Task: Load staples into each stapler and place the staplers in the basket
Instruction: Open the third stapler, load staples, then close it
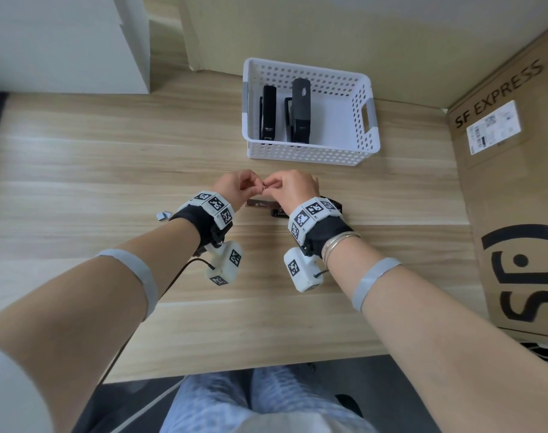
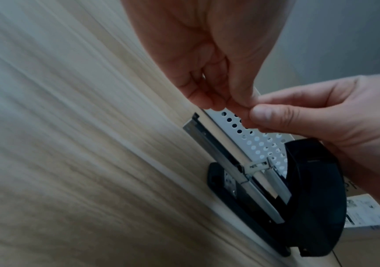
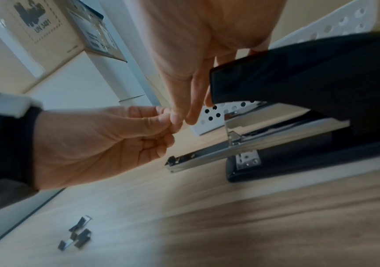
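Note:
My left hand (image 1: 253,186) and right hand (image 1: 275,187) meet fingertip to fingertip above the wooden table, both pinching a small staple strip (image 1: 264,188). The wrist views hide the strip between the fingertips (image 2: 241,108). Just below the hands, a black stapler (image 2: 310,198) lies open on the table; its lid (image 3: 310,75) is raised and its metal magazine (image 3: 198,157) is exposed. In the head view my hands mostly cover this stapler (image 1: 261,203). A white perforated basket (image 1: 310,150) behind it holds two black staplers (image 1: 268,112) (image 1: 301,110), lying side by side.
Several loose staple pieces (image 3: 77,233) lie on the table to the left of my left wrist (image 1: 161,215). A large cardboard box (image 1: 516,182) stands along the table's right side. A white cabinet (image 1: 63,42) stands at the back left.

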The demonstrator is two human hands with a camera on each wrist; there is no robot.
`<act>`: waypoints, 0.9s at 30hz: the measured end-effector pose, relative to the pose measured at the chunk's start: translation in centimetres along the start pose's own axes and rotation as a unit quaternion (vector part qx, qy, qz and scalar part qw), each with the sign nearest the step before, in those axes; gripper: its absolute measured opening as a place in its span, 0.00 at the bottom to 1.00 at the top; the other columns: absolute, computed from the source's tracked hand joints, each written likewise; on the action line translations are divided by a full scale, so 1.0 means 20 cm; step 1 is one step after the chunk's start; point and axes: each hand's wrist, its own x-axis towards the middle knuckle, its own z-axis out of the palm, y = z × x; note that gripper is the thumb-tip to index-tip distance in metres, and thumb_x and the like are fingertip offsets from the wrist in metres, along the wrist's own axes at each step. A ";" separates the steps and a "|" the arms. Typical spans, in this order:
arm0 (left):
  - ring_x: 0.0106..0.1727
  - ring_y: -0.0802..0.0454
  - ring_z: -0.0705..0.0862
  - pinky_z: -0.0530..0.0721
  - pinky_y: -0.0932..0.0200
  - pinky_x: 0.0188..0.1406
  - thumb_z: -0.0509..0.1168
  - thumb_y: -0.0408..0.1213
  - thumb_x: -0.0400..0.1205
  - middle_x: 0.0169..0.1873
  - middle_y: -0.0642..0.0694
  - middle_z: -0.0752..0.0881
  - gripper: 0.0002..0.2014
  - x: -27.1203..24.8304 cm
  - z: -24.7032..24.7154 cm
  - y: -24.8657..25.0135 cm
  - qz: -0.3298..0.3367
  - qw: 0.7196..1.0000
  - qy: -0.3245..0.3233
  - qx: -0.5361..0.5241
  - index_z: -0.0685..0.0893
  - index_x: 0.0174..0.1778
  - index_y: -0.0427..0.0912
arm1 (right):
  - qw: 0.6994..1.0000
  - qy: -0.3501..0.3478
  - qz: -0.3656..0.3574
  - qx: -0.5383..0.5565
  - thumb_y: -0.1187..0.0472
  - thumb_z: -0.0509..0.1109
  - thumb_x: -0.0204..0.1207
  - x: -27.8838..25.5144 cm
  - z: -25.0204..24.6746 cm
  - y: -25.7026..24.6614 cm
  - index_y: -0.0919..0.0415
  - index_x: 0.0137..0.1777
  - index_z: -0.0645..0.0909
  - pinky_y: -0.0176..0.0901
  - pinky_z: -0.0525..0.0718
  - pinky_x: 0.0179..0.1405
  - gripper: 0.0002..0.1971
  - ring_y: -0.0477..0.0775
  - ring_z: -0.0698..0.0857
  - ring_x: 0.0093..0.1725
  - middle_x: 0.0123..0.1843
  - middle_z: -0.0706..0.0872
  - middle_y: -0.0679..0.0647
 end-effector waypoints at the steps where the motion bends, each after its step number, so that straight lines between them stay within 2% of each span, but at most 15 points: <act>1: 0.32 0.66 0.77 0.75 0.77 0.36 0.66 0.30 0.79 0.30 0.60 0.80 0.17 0.00 0.00 0.00 0.003 1.000 0.002 -0.011 0.74 0.30 0.56 | 1.000 0.005 -0.004 0.002 0.48 0.73 0.74 0.00 0.00 0.00 0.45 0.55 0.87 0.47 0.69 0.63 0.11 0.48 0.83 0.61 0.49 0.92 0.43; 3: 0.32 0.66 0.79 0.77 0.73 0.38 0.68 0.28 0.77 0.29 0.59 0.80 0.18 0.00 0.01 -0.01 0.008 1.000 0.005 -0.023 0.73 0.30 0.56 | 1.000 0.009 -0.010 0.003 0.48 0.73 0.74 0.00 0.00 0.00 0.45 0.55 0.88 0.48 0.70 0.63 0.11 0.49 0.81 0.62 0.48 0.92 0.43; 5: 0.30 0.71 0.80 0.77 0.76 0.36 0.68 0.27 0.77 0.29 0.59 0.81 0.19 0.00 0.00 -0.01 0.011 1.000 0.013 -0.016 0.73 0.29 0.56 | 1.000 0.013 -0.018 -0.005 0.48 0.72 0.74 0.00 0.00 0.01 0.45 0.53 0.88 0.48 0.69 0.62 0.10 0.49 0.79 0.62 0.47 0.92 0.43; 7: 0.30 0.71 0.80 0.76 0.78 0.35 0.66 0.27 0.78 0.31 0.56 0.82 0.17 0.00 0.00 -0.02 0.015 0.999 0.032 -0.006 0.73 0.31 0.54 | 0.998 0.007 -0.037 -0.042 0.50 0.71 0.76 -0.01 0.00 0.02 0.45 0.52 0.88 0.48 0.68 0.62 0.08 0.49 0.77 0.62 0.46 0.91 0.43; 9: 0.36 0.57 0.80 0.77 0.68 0.39 0.63 0.27 0.79 0.37 0.50 0.82 0.11 0.00 0.00 -0.03 0.004 0.998 0.054 0.012 0.75 0.36 0.48 | 0.994 -0.018 -0.058 -0.095 0.52 0.69 0.77 -0.03 0.01 0.02 0.44 0.52 0.87 0.48 0.65 0.64 0.07 0.49 0.76 0.64 0.47 0.90 0.42; 11: 0.39 0.51 0.78 0.75 0.63 0.42 0.62 0.27 0.79 0.40 0.49 0.80 0.08 0.00 0.00 -0.04 -0.013 0.998 0.057 0.031 0.76 0.40 0.45 | 0.989 -0.033 -0.067 -0.127 0.53 0.68 0.79 -0.04 0.02 0.02 0.44 0.53 0.86 0.49 0.63 0.65 0.08 0.48 0.75 0.64 0.47 0.90 0.41; 15: 0.30 0.58 0.75 0.73 0.70 0.35 0.62 0.27 0.79 0.36 0.52 0.79 0.08 -0.01 0.01 -0.05 -0.018 0.997 0.044 0.055 0.78 0.42 0.46 | 0.989 -0.034 -0.069 -0.130 0.55 0.66 0.79 -0.05 0.04 0.02 0.44 0.55 0.85 0.49 0.64 0.64 0.09 0.47 0.77 0.63 0.47 0.91 0.41; 17: 0.34 0.52 0.74 0.76 0.62 0.41 0.63 0.29 0.79 0.39 0.51 0.78 0.06 -0.01 0.02 -0.05 -0.008 0.996 0.033 0.082 0.84 0.47 0.41 | 0.991 -0.024 -0.066 -0.114 0.56 0.65 0.80 -0.05 0.03 0.02 0.45 0.55 0.84 0.48 0.64 0.64 0.10 0.47 0.78 0.63 0.46 0.91 0.42; 19: 0.42 0.52 0.74 0.72 0.61 0.46 0.65 0.33 0.80 0.44 0.49 0.75 0.08 -0.01 0.03 -0.03 0.000 0.993 0.020 0.114 0.86 0.51 0.37 | 0.993 -0.017 -0.064 -0.098 0.57 0.63 0.80 -0.04 0.03 0.01 0.47 0.56 0.84 0.47 0.64 0.65 0.10 0.47 0.78 0.64 0.47 0.91 0.43; 22: 0.46 0.48 0.75 0.69 0.62 0.48 0.64 0.37 0.81 0.48 0.44 0.78 0.11 -0.02 0.01 -0.01 -0.012 0.994 0.004 0.112 0.87 0.53 0.37 | 0.994 -0.018 -0.062 -0.090 0.56 0.64 0.80 -0.04 0.02 0.02 0.49 0.56 0.83 0.47 0.65 0.66 0.09 0.48 0.79 0.64 0.48 0.91 0.44; 25: 0.46 0.53 0.74 0.70 0.61 0.48 0.64 0.39 0.81 0.56 0.41 0.82 0.11 -0.02 0.00 0.00 -0.024 0.996 -0.005 0.085 0.88 0.52 0.38 | 0.994 -0.009 -0.057 -0.089 0.55 0.65 0.79 -0.04 0.03 0.03 0.49 0.56 0.84 0.47 0.67 0.65 0.09 0.48 0.79 0.63 0.48 0.91 0.43; 27: 0.46 0.54 0.75 0.70 0.61 0.47 0.64 0.39 0.80 0.52 0.45 0.82 0.11 -0.02 0.00 0.01 -0.027 0.996 -0.010 0.081 0.88 0.52 0.40 | 0.994 -0.005 -0.052 -0.091 0.53 0.67 0.79 -0.04 0.03 0.03 0.49 0.55 0.84 0.47 0.67 0.64 0.08 0.48 0.79 0.62 0.48 0.91 0.43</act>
